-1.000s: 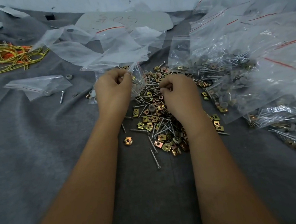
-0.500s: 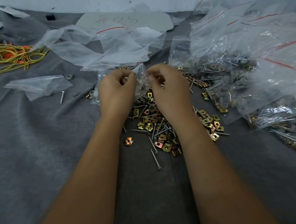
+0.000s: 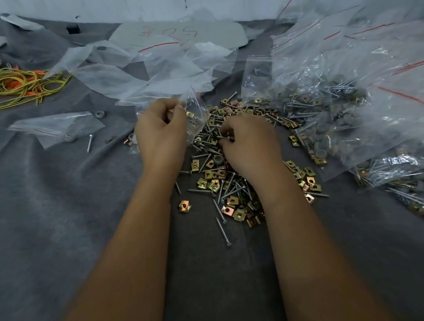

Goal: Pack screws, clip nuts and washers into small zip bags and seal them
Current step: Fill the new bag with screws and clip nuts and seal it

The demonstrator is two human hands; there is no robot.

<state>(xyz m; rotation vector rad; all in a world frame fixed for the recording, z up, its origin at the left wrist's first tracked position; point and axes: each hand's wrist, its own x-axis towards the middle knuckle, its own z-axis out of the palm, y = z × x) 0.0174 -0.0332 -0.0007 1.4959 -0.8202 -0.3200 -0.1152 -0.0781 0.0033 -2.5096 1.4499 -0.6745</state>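
Grey felt cloth (image 3: 42, 215) covers the work surface, soft and faintly creased, with broad bare room at near left and along the near edge between the two forearms. At its middle lies a loose pile of hardware (image 3: 223, 182): slim silver screws, square brass-coloured clip nuts with a centre hole, and a few round grey washers. One clip nut (image 3: 184, 206) sits alone just left of the pile, and a long screw (image 3: 223, 230) points toward the near edge.

Left hand (image 3: 161, 134) is curled, its thumb and fingertips pinching the top edge of a small clear zip bag (image 3: 196, 115) that hangs over the far left of the pile, with a few pieces inside. Right hand (image 3: 249, 143) rests on the pile just beside that bag, fingers curled down into the screws; it seems to pinch one, though what it grasps is hidden.

Crowding the right side are filled zip bags (image 3: 330, 112), glossy and crinkled, with red seal lines. Empty bags (image 3: 145, 71) lie crumpled at far centre, and another flat bag (image 3: 57, 127) at left. Yellow and orange cords (image 3: 12, 86) tangle at far left.
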